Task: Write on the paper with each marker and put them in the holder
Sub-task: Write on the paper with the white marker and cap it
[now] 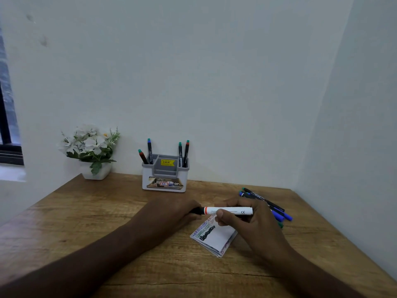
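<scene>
My right hand (242,216) grips the white barrel of a thick marker (229,211) held level above the paper. The marker's black cap end (196,210) sits inside the closed fingers of my left hand (171,214). Under both hands lies a folded white paper (217,238) with several coloured scribbled lines on it. A grey and white holder (164,176) stands at the back by the wall, with several thin markers (149,150) upright in its left and right slots.
A loose pile of thin markers (266,204) lies on the wooden table (86,211) right of my right hand. A white pot of artificial flowers (92,151) stands at the back left. Walls close the back and right sides.
</scene>
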Available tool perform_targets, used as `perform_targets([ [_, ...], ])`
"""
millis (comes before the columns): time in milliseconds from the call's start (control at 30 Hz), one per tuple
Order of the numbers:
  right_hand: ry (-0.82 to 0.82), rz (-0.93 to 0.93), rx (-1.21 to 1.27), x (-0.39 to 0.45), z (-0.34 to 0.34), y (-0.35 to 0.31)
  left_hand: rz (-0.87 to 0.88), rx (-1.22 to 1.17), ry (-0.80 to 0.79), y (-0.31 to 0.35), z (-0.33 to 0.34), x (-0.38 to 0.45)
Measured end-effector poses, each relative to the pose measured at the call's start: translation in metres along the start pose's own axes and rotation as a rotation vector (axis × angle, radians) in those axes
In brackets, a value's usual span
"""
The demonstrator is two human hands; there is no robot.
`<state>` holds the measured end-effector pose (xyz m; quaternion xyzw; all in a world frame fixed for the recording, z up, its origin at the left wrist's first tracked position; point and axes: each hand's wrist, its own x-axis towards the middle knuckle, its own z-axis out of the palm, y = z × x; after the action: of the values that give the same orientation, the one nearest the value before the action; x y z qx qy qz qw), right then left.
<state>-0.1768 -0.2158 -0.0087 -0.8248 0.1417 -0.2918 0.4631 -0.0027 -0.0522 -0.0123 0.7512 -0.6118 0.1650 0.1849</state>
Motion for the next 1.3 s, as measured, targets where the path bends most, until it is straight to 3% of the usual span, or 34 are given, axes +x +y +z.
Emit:
perform_targets([
  [233,0.072,-0.022,0.11,-0.007,0.003,-0.006,-0.001,-0.032,0.01,0.016,-0.001,0.005],
  [333,0.073,-0.039,-0.035,-0.004,0.002,-0.01,-0.041,0.004,-0.022,0.019,0.002,0.007],
  [400,0.122,-0.107,-0.191,0.0,0.002,-0.011,-0.057,-0.01,0.047,0.02,0.003,0.008],
  [500,0.195,-0.269,-0.289,0.004,0.005,-0.01,0.071,0.047,0.199,0.019,0.011,0.009],
  [633,0.135,-0.243,-0.099,0.002,0.005,-0.006,0.189,0.059,0.357,0.014,0.02,0.015],
  [700,0.131,-0.228,-0.051,0.003,0.005,-0.004,0.046,-0.053,0.422,0.006,0.017,0.02],
  [800,0.183,-0.245,-0.168,0.006,0.002,0.004,-0.195,-0.296,0.528,-0.01,-0.005,0.033],
  [900,0.178,-0.277,-0.252,0.011,-0.001,0.012,-0.258,-0.283,0.639,-0.034,-0.03,0.054],
  [1300,0.171,-0.289,-0.293,0.016,-0.002,0.017,-0.374,-0.21,0.482,-0.072,-0.01,0.115],
])
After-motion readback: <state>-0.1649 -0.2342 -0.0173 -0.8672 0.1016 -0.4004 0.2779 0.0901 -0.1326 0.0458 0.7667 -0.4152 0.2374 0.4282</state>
